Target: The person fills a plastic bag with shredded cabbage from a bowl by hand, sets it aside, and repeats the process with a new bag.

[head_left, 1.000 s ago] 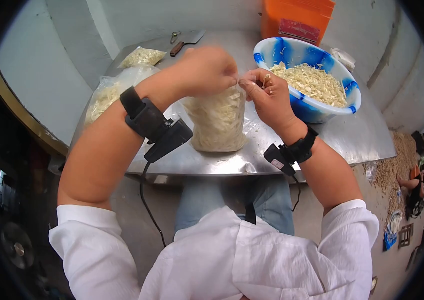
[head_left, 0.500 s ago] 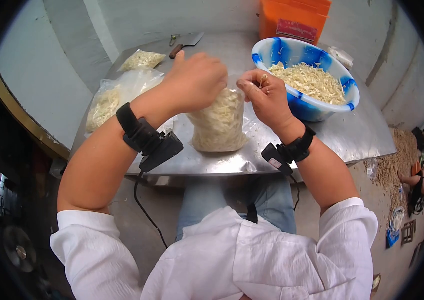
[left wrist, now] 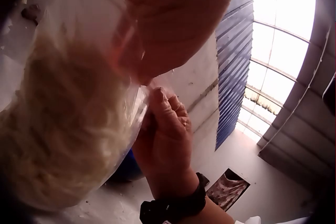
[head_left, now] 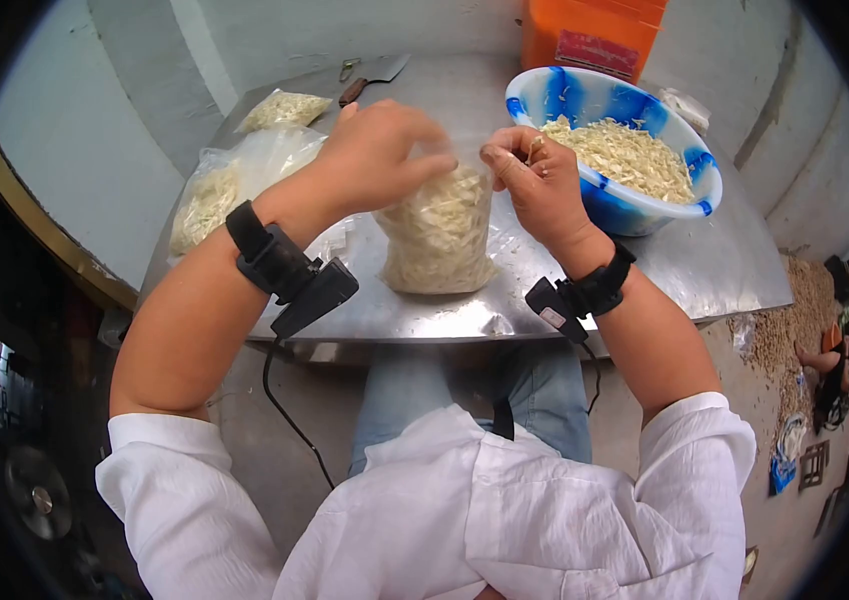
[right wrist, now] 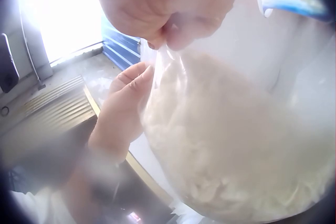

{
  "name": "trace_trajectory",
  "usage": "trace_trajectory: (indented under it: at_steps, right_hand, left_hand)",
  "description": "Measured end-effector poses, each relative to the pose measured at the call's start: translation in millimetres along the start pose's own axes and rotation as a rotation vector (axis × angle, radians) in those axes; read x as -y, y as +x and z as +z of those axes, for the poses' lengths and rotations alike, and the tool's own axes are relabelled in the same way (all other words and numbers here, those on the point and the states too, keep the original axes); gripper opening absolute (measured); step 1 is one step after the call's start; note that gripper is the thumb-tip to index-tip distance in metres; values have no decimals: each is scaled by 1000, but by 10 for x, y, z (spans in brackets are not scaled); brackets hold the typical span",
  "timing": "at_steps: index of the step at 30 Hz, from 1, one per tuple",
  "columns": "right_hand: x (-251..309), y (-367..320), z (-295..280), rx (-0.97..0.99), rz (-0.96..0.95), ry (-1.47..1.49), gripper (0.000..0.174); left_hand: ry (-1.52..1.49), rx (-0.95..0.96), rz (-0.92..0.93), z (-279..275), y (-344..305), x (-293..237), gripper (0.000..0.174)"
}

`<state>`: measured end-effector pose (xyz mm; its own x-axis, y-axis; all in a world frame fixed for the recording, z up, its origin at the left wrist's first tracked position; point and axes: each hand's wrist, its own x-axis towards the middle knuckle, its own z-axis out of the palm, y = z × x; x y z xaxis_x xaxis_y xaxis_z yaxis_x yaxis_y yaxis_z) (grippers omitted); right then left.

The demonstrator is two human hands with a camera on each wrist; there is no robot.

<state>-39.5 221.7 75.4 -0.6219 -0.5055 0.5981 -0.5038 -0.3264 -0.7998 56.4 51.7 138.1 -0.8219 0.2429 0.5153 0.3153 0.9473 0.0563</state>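
A clear plastic bag (head_left: 439, 235) filled with pale shreds stands upright on the metal table, close to its front edge. My right hand (head_left: 544, 190) pinches the bag's top edge on the right, with a few shreds stuck to its fingers; the right wrist view shows this hand (right wrist: 168, 3) gripping gathered plastic. At the top left of the bag is my left hand (head_left: 384, 155), slightly blurred, its thumb by the plastic; in the left wrist view the left hand (left wrist: 173, 19) has the film between thumb and fingers.
A blue and white basin (head_left: 644, 212) of shreds stands at the right, before an orange container (head_left: 554, 35). Two other bags of shreds, a larger one (head_left: 209, 205) and a small one (head_left: 284, 108), lie at the left. A wooden-handled knife (head_left: 374, 80) lies at the back.
My left hand has moved left, away from the right hand's fingertips. The right hand has shifted only slightly and keeps its pinch on the bag's edge.
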Motion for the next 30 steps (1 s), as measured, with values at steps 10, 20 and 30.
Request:
trace_trajectory:
  at_steps: [10,20,30]
  right_hand:
    - [-28,-32,6,-12,-15,5,12]
    - [-38,-47,11,-20,-13,37,12]
    - [-84,-57,21,-52,3,48,13]
  left_hand:
    - [-251,25,-164,41,91,-107,13]
    - [-281,25,-141,71,123,-98,13]
    - [-75,-95,-4,104,122,-178,9]
